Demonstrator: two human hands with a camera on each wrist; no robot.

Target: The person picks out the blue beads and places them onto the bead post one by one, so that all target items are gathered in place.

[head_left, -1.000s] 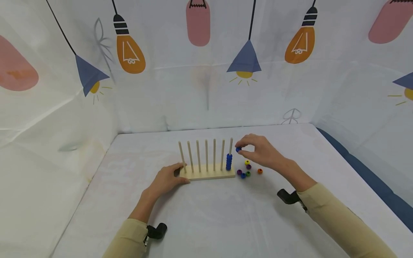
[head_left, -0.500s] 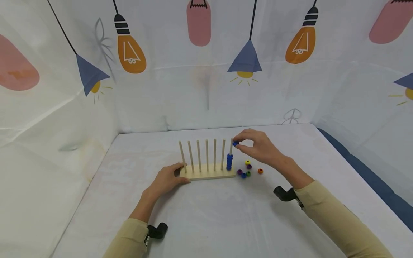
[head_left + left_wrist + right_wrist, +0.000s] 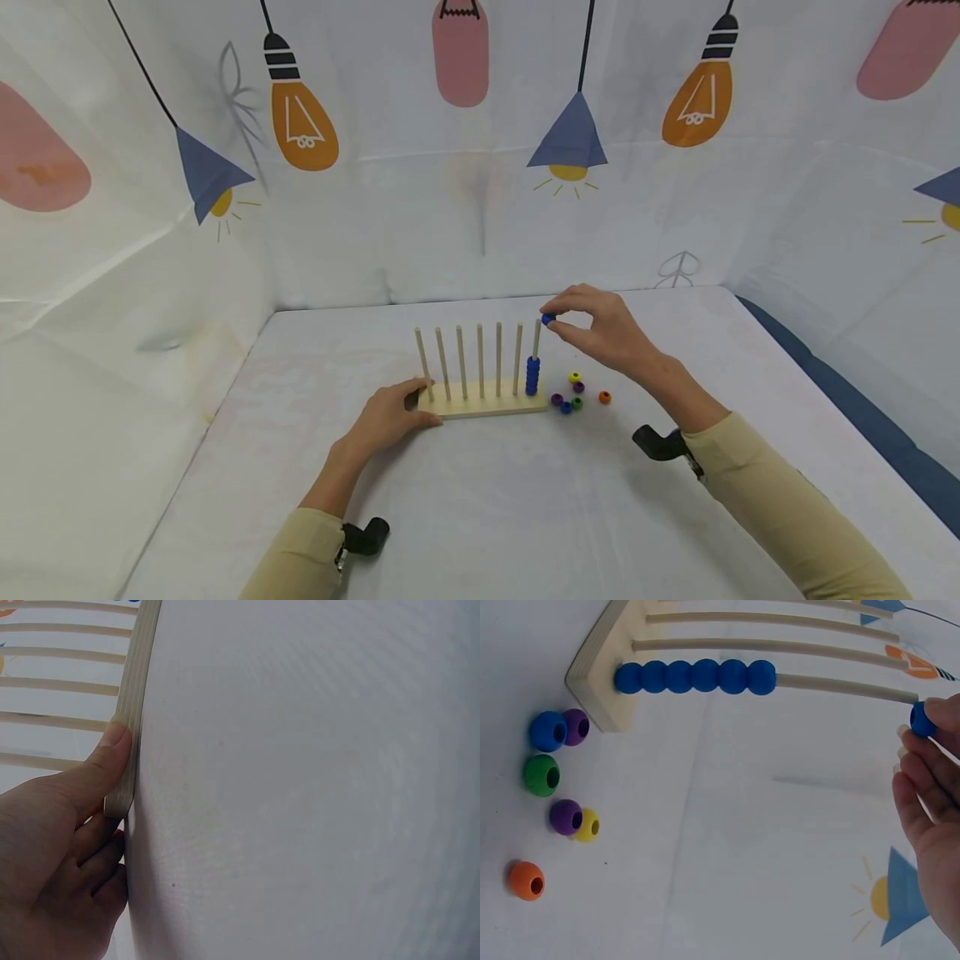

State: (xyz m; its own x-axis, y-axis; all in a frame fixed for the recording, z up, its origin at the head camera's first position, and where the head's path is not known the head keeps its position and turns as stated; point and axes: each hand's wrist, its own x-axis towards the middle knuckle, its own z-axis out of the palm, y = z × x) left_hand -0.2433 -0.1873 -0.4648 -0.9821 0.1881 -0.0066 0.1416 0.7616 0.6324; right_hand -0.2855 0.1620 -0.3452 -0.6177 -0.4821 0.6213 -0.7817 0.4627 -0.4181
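Observation:
A wooden peg stand (image 3: 480,407) with a row of upright pegs stands on the table. Its left end is gripped by my left hand (image 3: 386,419), thumb along the front edge in the left wrist view. Several blue beads (image 3: 705,676) are stacked on the rightmost peg (image 3: 847,688); the other pegs carry none. My right hand (image 3: 607,329) pinches one blue bead (image 3: 922,720) between thumb and fingers. That bead is beside the tip of the rightmost peg, its hole facing the stand in the right wrist view.
Right of the stand lie loose beads: a blue bead (image 3: 548,731), a green bead (image 3: 541,775), purple beads (image 3: 566,817), a yellow bead (image 3: 587,825) and an orange bead (image 3: 526,880). A white printed curtain (image 3: 420,225) rises behind the table (image 3: 480,517).
My right hand has carried the blue bead up and slightly left to the height of the rightmost peg's tip. My left hand and the stand have stayed put.

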